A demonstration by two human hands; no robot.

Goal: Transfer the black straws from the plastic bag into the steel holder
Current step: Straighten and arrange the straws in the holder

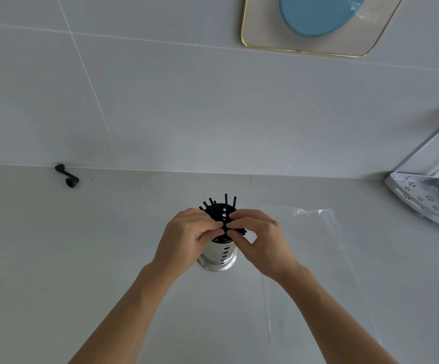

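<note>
Your left hand (186, 235) and right hand (257, 236) each pinch black straws (226, 203) over the steel holder (219, 254) (plastic bag (315, 219) lies alongside)

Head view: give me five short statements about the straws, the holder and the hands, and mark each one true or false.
1. The steel holder stands upright on the counter. True.
2. Several black straws already stick out of the holder's top. True.
3. Only one hand is at the holder. False: the left hand and the right hand both pinch straws above its rim.
4. The clear plastic bag lies on the counter to the left of the holder. False: it lies to the right.
5. A blue oval item sits inside the holder. False: it is on the gold-edged tray by the wall.
</note>
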